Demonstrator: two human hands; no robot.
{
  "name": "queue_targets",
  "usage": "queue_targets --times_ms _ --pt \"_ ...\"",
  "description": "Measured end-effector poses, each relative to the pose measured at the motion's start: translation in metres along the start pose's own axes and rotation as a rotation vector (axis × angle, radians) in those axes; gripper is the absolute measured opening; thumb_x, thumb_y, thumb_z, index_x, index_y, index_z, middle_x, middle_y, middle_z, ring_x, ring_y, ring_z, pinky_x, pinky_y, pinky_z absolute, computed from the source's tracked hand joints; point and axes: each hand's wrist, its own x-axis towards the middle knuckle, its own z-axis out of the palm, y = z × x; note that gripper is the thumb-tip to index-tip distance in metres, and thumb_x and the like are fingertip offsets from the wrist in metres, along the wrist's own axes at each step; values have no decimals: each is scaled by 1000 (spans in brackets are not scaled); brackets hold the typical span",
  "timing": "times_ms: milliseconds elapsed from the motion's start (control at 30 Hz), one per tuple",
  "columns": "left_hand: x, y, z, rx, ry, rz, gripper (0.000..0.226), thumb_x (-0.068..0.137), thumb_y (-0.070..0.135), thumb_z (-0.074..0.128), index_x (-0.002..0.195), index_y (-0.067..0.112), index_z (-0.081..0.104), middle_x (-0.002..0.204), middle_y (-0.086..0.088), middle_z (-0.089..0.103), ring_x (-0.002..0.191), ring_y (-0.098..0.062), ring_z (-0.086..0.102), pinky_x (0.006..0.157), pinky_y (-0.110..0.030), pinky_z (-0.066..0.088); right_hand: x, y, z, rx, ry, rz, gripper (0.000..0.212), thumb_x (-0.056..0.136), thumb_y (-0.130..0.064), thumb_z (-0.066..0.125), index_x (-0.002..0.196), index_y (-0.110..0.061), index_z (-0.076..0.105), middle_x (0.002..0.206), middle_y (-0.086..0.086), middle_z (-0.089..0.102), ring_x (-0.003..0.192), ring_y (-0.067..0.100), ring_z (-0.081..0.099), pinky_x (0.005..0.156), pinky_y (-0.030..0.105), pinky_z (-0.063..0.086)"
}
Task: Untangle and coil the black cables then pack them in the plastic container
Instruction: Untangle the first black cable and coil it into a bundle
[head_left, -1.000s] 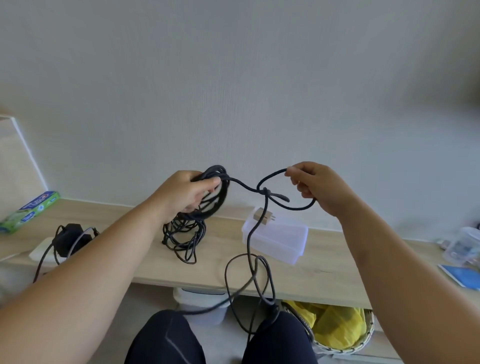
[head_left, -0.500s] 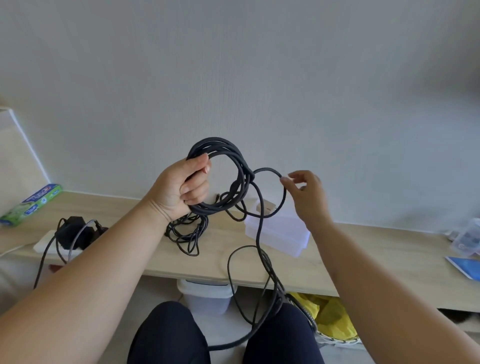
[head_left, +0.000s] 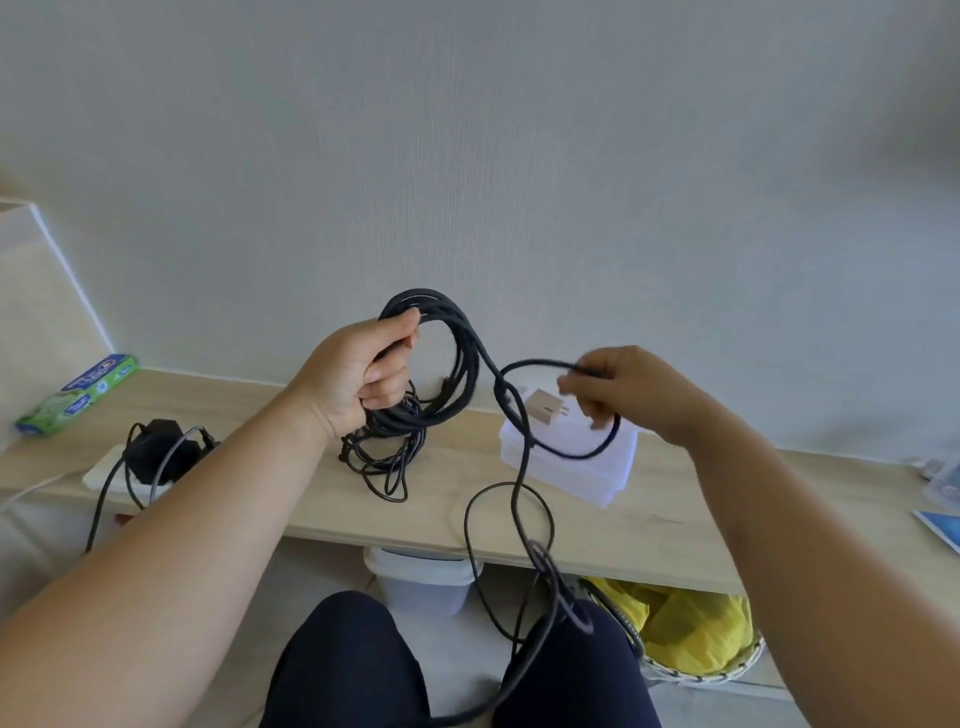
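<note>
Black cable (head_left: 462, 358), where's it at and what's got hold of it? (knotty)

Mostly up in the air over the tabletop (head_left: 311, 499). The left hand (head_left: 358, 374) is raised with its back to the camera, fingers curled tight round one side of a fat coil of several turns, so that one's clamped on the cable. Its forearm comes in from bottom left, angled up. (deskrat)

And the other one? (knotty)

The right hand (head_left: 623, 389) sits about level with the left, off to the side, pinching a single strand between thumb and fingertips. It's motion-blurred, so I can't tell the exact finger placement. From the pinch the strand swings down in a loop in front of the plastic container (head_left: 597, 478), crosses itself just beside the coil, then drops past the tabletop edge in loose loops and runs across the person's lap. (deskrat)

Container's where? (knotty)

On the tabletop below the right hand. It's translucent white and closed, with a small beige plug adapter (head_left: 545, 405) lying on top. A second bundle (head_left: 371, 441) of thinner black cable lies on the tabletop just under the left hand, partly hidden behind the coil. Far left there's a white power strip (head_left: 104, 475) with a black charger (head_left: 156, 452) sitting on it. (deskrat)
</note>
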Motion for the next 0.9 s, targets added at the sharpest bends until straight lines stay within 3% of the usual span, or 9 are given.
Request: queue_targets --times_ms 100,200,300,433,500,633,700,800,900 --pt "2 -6 4 287 194 40 34 96 24 50 63 14 47 38 6 25 34 -10 17 41 -22 11 -8 -11 -1 531 -228 121 31 94 -16 50 65 -10 60 49 1 46 35 11 31 41 21 38" --pt "-1 -15 5 356 272 90 32 95 23 53 65 13 48 41 6 25 36 -11 17 41 -20 12 -5 -13 5 1052 -208 224 41 98 -30 38 79 -8 68 57 1 54 33 7 33 33 15 31" --pt "-8 -19 8 484 208 156 29 92 27 59 69 11 51 41 8 29 37 -10 22 40 -19 20 0 -12 13 1249 -190 209 51 98 -24 31 82 -5 76 83 7 71 47 13 54 39 17 43" --pt "-15 -24 8 771 22 187 29 86 34 65 68 13 56 46 10 42 43 -5 37 50 -21 30 3 -14 22 1260 -69 130 42 97 -15 30 101 -3 70 114 9 68 83 25 69 63 28 56" --pt "-17 -25 10 854 -26 182 31 84 40 65 73 11 60 54 8 48 51 -7 43 56 -25 33 5 -12 25 1160 -23 72 32 98 -12 37 108 -6 67 118 6 67 97 25 67 74 30 56" --pt "-15 -20 17 751 -75 34 30 90 33 62 69 13 55 43 10 41 39 -7 35 46 -21 28 3 -16 32 172 26 -68 31 92 -14 57 119 -27 63 118 -8 64 102 5 62 90 19 44" --pt "-14 -20 20 683 -135 -31 31 87 38 62 70 13 54 46 5 36 39 -12 29 43 -22 24 2 -20 37 -112 31 -172 40 88 -17 63 126 -28 59 123 -14 58 106 5 57 91 12 39" --pt "-13 -22 27 634 -189 -84 26 93 28 57 73 10 56 47 0 32 39 -13 24 40 -20 22 -1 -26 40 -242 -22 -338 45 87 -8 61 130 -22 56 119 -22 51 111 -6 47 87 -5 28" --pt "-13 -27 32 509 -212 -125 26 95 15 44 73 5 53 45 2 26 39 -12 18 39 -20 16 -3 -29 40 -224 -145 -370 44 84 -1 60 124 -18 60 115 -19 59 106 -11 49 89 -2 33"
